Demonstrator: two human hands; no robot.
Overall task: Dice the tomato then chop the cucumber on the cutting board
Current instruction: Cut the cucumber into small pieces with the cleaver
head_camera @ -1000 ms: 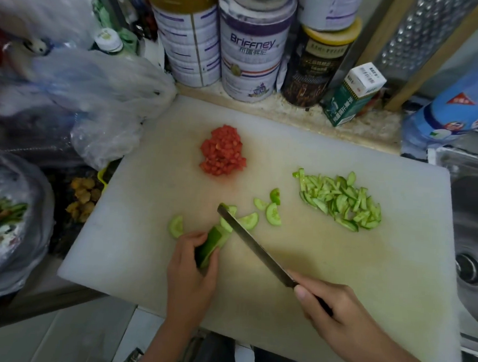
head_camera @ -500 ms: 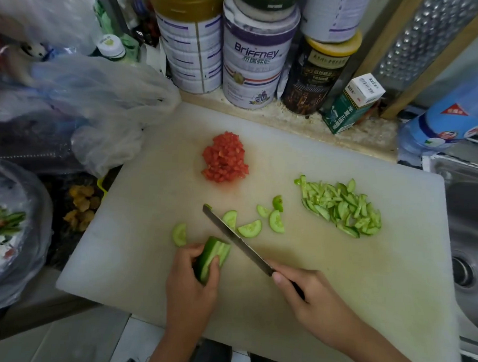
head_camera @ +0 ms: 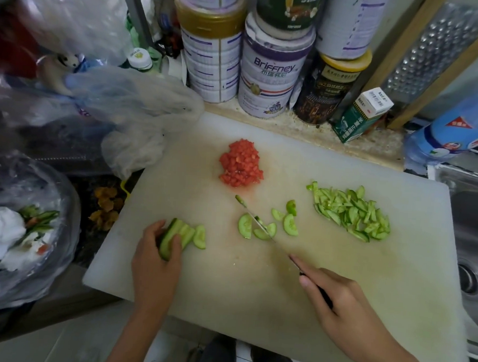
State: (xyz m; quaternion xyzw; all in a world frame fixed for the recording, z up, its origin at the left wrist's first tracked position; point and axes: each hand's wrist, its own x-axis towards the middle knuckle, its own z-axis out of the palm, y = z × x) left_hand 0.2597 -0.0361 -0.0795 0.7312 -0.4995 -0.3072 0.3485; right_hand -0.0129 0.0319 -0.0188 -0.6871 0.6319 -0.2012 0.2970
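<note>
Our left hand (head_camera: 156, 262) grips the cucumber (head_camera: 174, 237); right hand (head_camera: 336, 302) clamps the knife (head_camera: 260, 226) (blade among slices (head_camera: 268, 226)).

We find the cutting board (head_camera: 254, 292) mid-frame, with diced tomato (head_camera: 241, 163) on its upper middle, the chopped cucumber pile (head_camera: 351, 211) on its right, loose slices (head_camera: 290, 224) just below the tomato, tins (head_camera: 271, 71) above, bags (head_camera: 130, 111) left and the sink (head_camera: 472, 248) right.

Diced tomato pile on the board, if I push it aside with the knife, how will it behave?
The diced tomato is many small loose cubes, so it would probably spread rather than slide as one lump. It looks wet, with a pinkish stain on the cutting board beside it, so pieces may cling and smear. Soft-looking cubes would likely squash under pressure.
</note>
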